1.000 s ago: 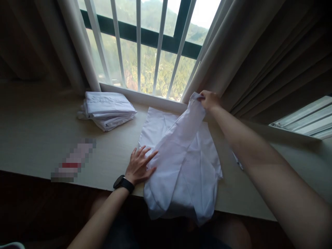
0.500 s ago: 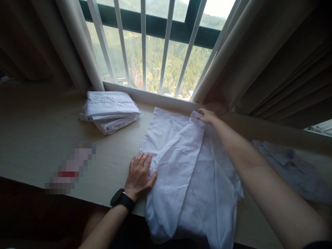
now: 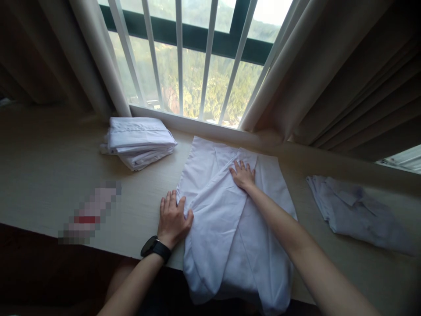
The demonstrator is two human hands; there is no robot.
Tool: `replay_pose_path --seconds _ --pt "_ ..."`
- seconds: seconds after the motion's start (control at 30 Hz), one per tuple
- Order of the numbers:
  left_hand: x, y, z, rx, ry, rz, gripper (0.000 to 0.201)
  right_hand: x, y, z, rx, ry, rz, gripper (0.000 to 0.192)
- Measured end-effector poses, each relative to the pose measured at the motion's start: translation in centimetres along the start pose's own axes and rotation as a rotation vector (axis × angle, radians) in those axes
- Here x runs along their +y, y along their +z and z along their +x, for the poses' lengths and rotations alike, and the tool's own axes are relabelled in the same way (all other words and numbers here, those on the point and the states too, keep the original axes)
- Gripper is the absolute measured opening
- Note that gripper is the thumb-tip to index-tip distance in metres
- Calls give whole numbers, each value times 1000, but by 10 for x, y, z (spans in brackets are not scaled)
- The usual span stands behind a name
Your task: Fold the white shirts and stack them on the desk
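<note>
The white shirt lies on the pale ledge, between the two hands and in front of the barred window, its near end hanging over the front edge, perhaps because it is longer than the ledge is deep. A long strip of its cloth slants across the middle, and the right hand rests palm down near the strip's far end, fingers fanned and gripping nothing — a spread that would press the layer flat rather than pinch it. The left hand, with a black watch at its wrist, lies at the shirt's left edge, fingers a little apart and thumb against the cloth, likely steadying that side; whether the thumb presses it, I cannot tell. The folded pile sits to the left and the crumpled garment to the right — both apart from the shirt, which leaves the hands room.
</note>
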State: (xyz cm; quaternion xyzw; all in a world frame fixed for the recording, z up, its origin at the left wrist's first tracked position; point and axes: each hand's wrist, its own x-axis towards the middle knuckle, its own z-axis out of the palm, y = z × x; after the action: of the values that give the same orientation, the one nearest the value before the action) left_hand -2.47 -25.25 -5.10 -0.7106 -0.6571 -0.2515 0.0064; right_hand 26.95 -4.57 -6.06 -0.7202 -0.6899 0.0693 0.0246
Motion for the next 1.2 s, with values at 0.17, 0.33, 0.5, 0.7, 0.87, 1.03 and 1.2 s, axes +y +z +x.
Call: replay_pose_path --seconds 0.17,0.33,0.5,0.7,0.87,1.03,1.2 --pt "1 -2 1 -34 31 19 50 -10 -8 -9 67 -8 -1 66" --pt "3 -4 2 -49 5 9 59 -44 -12 -21 144 -442 -96 56" --pt "4 -4 2 -44 13 15 60 -78 -13 21 12 -320 -73 59" --pt "0 0 3 -39 19 26 60 -96 -8 68 -59 -162 -98 65" --pt "1 0 3 -69 -4 55 64 -105 -8 76 -31 -20 -64 65" --pt "5 -5 3 -122 -12 84 63 -106 -23 53 70 -119 73 58" --pt "5 -6 3 -136 -25 64 60 -51 -14 -69 282 -297 146 52"
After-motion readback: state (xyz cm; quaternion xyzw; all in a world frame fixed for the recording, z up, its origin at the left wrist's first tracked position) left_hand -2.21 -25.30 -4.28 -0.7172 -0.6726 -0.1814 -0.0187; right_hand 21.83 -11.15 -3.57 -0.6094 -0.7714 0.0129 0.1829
